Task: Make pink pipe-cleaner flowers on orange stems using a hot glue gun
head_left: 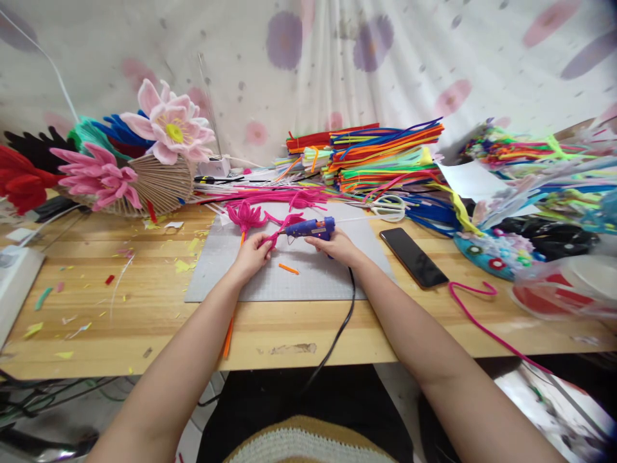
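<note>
Your table [159, 321] is pale, grained wood, with a worn patch [294, 348] near the front edge. A gray mat [207, 283] lies flat on it before you. Just right of the mat, you have a dark-screened phone [413, 257]; farther right, a magenta pipe cleaner [477, 329] curls on the wood and hangs over the front edge. Yellow scraps [180, 265] are strewn to your left, near a white power strip [17, 283]. Bundled pipe cleaners [385, 157] are piled along the back, and a clear container [569, 283] sits at your far right.
</note>
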A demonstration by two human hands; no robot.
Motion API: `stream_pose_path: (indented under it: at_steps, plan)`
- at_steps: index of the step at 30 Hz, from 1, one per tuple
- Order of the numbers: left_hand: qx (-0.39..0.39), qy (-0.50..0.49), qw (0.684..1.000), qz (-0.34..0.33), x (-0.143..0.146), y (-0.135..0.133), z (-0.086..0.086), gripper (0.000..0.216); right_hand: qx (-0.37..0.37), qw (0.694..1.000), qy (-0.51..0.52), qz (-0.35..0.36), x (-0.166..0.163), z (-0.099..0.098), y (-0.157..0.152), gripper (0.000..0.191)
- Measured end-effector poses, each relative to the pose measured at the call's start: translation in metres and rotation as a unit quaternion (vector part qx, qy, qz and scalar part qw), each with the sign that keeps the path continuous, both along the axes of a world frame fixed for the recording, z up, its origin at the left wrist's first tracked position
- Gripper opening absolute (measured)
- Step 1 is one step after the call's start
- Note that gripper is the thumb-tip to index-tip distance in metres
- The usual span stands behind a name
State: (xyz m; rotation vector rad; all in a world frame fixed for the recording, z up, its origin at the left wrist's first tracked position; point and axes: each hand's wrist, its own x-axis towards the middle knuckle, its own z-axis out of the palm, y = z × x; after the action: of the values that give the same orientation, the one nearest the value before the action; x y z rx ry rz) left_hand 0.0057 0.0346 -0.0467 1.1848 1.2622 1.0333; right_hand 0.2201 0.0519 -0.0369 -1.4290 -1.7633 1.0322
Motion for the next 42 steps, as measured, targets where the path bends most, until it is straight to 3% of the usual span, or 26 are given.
stream_pose_path:
  at_steps: [6,11,17,23,30,36,42]
  plan:
    - [-0.001,0.001,1.0,0.001,-0.0004,0.0011,-0.0024,0.004,0.003,1.0,0.008,-0.028,0.0014,0.0016,0.0003,0.041]
    - [0.001,-0.007,1.0,-0.002,0.0,0.0011,-0.002,0.005,-0.001,1.0,0.005,0.006,0.0006,0.0,0.0005,0.043]
    - [-0.004,-0.008,1.0,0.01,-0.0002,0.0022,-0.0046,0.002,-0.001,0.999,0.008,-0.035,0.0018,-0.0002,0.0015,0.042]
    - [0.002,-0.018,1.0,0.006,-0.0001,0.0011,-0.002,0.006,-0.006,1.0,0.008,-0.003,0.0003,0.0002,-0.0001,0.044]
    - [-0.007,0.001,1.0,0.006,0.0,0.0004,-0.0011,0.005,0.01,0.999,-0.006,-0.05,0.0015,-0.0004,0.0019,0.043]
    - [-0.005,-0.008,1.0,0.003,-0.001,0.0018,-0.0025,0.005,0.002,1.0,-0.007,-0.021,0.0008,-0.0026,0.0022,0.043]
    - [-0.011,-0.002,1.0,0.007,-0.0012,0.0021,-0.0042,0.007,0.01,0.998,-0.001,-0.057,0.002,0.0022,0.0018,0.042]
